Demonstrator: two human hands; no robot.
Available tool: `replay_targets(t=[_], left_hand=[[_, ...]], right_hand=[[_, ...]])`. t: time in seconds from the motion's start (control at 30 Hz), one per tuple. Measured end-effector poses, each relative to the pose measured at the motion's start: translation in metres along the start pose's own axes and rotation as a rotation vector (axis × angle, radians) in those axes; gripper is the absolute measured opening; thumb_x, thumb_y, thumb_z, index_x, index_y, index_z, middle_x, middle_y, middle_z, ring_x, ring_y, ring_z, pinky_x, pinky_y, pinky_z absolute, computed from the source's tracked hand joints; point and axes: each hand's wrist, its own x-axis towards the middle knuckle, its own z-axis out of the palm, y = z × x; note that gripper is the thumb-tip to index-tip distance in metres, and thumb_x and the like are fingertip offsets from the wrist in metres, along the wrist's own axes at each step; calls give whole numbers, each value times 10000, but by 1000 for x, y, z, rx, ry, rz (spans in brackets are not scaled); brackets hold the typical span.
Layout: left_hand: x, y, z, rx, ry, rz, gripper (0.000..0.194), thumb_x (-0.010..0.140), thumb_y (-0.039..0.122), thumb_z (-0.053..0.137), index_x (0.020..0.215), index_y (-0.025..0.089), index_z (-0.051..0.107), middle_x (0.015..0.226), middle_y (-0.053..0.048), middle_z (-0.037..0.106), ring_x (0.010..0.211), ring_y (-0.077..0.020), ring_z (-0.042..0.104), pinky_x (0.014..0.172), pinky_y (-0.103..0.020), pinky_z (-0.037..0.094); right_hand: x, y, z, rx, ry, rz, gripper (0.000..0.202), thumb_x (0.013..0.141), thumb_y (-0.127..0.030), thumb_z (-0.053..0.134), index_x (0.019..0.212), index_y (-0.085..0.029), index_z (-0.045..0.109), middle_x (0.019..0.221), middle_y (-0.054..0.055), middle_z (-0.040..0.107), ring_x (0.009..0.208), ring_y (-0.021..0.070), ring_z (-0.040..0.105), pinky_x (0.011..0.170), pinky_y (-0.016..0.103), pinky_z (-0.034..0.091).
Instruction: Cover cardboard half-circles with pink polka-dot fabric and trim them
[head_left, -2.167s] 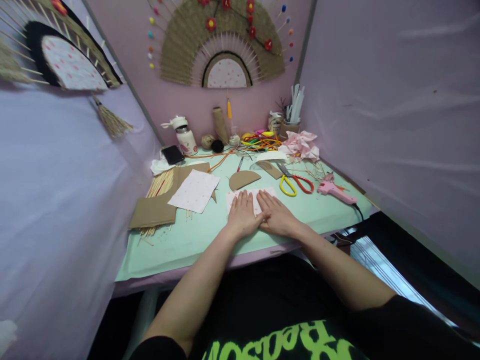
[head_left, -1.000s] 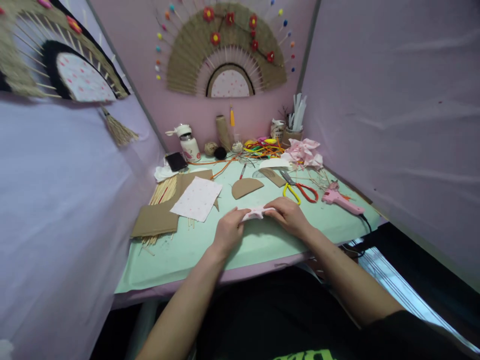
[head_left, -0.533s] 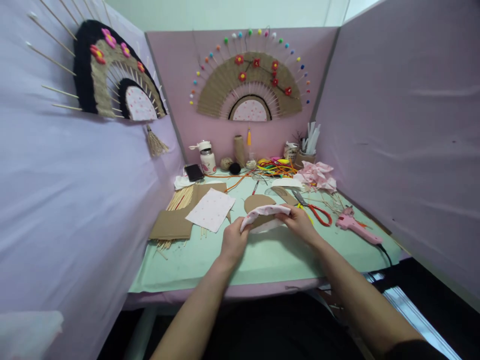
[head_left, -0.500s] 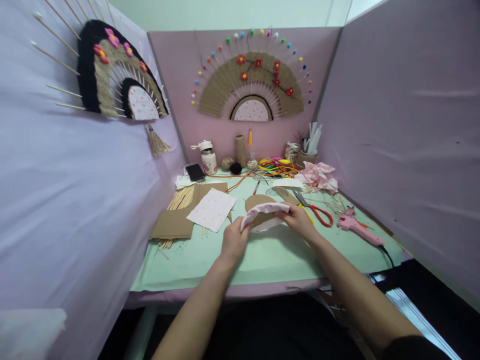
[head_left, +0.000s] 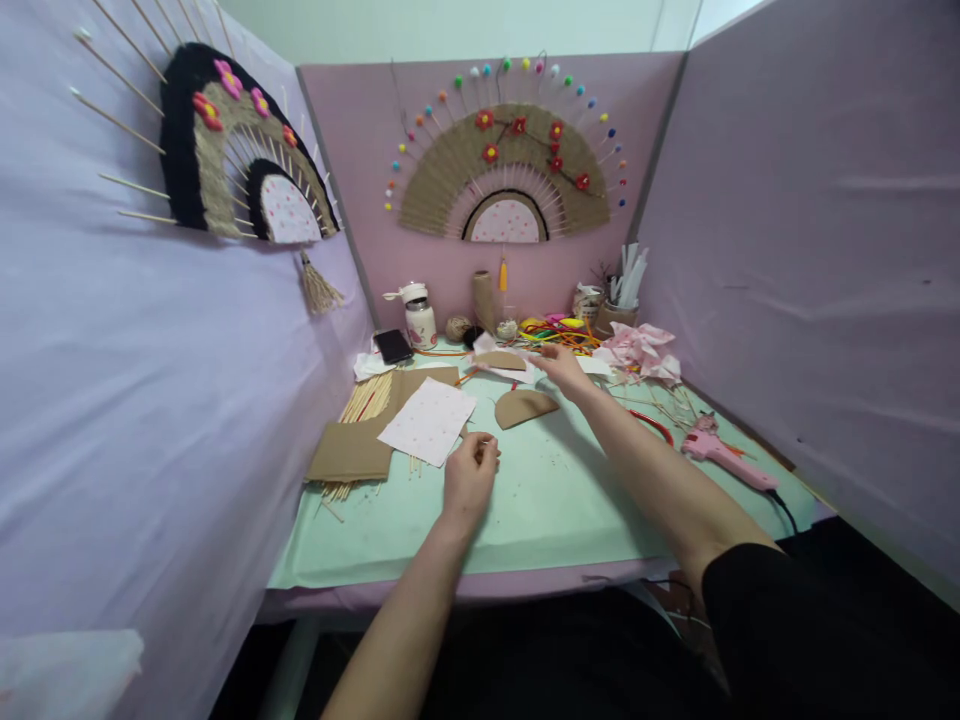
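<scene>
At the back of the table lies a cardboard half-circle with white dotted fabric around it. My right hand is stretched out at its right end, fingers extended and open; whether the fingertips touch the fabric is hard to see. A bare cardboard half-circle lies flat in front of it. Closer to me, my left hand hovers over the table with fingers curled together, nothing visible in them. Beside it on the left is a square of dotted fabric.
Folded cardboard and wooden sticks are at left. A pink glue gun lies at right, near red-handled scissors mostly hidden by my arm. Crumpled pink paper, colourful cords and a white bottle line the back.
The fabric-wrapped half-circle, held in both hands before, now lies at the back of the table. My right hand moved forward with it; my left hand let go and stayed near the front.
</scene>
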Motion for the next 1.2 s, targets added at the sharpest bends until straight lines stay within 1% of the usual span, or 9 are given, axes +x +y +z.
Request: replay_targets(t=[0.23, 0.5, 0.63, 0.7, 0.73, 0.8, 0.87, 1.1, 1.2], left_hand=[[1, -1, 2, 77, -47, 20, 131, 855, 284, 523, 843, 203, 625, 752, -34, 721, 693, -176, 688, 678, -290, 500], [1, 1, 1, 49, -13, 26, 160, 840, 228, 525, 974, 198, 608, 785, -32, 715, 707, -172, 683, 707, -305, 512], [0, 3, 2, -47, 5, 53, 326, 812, 247, 599, 1127, 189, 540, 923, -64, 698, 781, -168, 679, 738, -309, 535], [-2, 5, 3, -79, -38, 92, 428, 795, 271, 641, 1191, 195, 499, 1042, -96, 672, 879, -182, 675, 751, -309, 543], [-3, 7, 4, -86, -64, 115, 464, 792, 282, 654, 1215, 199, 481, 1087, -108, 656, 925, -191, 669, 758, -313, 546], [-5, 10, 4, -87, -102, 151, 498, 796, 305, 662, 1240, 205, 460, 1133, -123, 634, 984, -207, 656, 776, -326, 548], [-7, 11, 3, -90, -125, 168, 504, 810, 321, 654, 1254, 206, 446, 1151, -130, 622, 1003, -213, 650, 792, -340, 547], [-5, 6, 1, -197, -210, 141, 446, 872, 366, 583, 1269, 209, 457, 1174, -124, 625, 1040, -210, 639, 811, -334, 541], [-2, 4, 2, -208, -152, 105, 345, 892, 372, 545, 1189, 198, 519, 1130, -117, 649, 1033, -212, 639, 806, -338, 544]], right_hand=[[-48, 22, -3, -232, -364, -82, 744, 454, -212, 889, 1158, -213, 651, 1172, 96, 691, 1039, 278, 640, 930, 387, 480], [-87, 2, -15, -271, -279, -164, 962, 537, -449, 854, 1370, -162, 468, 1247, 161, 590, 1177, 334, 517, 1019, 503, 370], [-131, -12, -21, 293, -218, 52, 833, 569, -540, 818, 1284, -229, 523, 1185, 102, 618, 1117, 288, 555, 1015, 468, 400], [-153, -21, -21, 484, -303, 139, 661, 786, -744, 485, 1200, -237, 574, 1084, 99, 670, 1010, 266, 623, 896, 448, 491], [-164, -25, -20, 689, -431, 248, 712, 809, -793, 373, 1168, -220, 595, 1075, 118, 681, 1002, 276, 630, 876, 459, 500], [-180, -31, -19, 1004, -572, 423, 781, 810, -830, 294, 1142, -197, 608, 1057, 131, 696, 985, 275, 641, 872, 456, 501], [-190, -34, -17, 1192, -605, 534, 755, 819, -819, 322, 1125, -194, 614, 1041, 119, 706, 958, 252, 649, 877, 431, 495], [-198, -27, -13, 1243, -579, 549, 710, 808, -807, 394, 1127, -212, 616, 1039, 94, 712, 941, 235, 651, 851, 412, 505], [-199, -24, -7, 1100, -437, 453, 627, 788, -767, 492, 1114, -243, 600, 1073, 83, 688, 990, 247, 631, 851, 413, 514]])
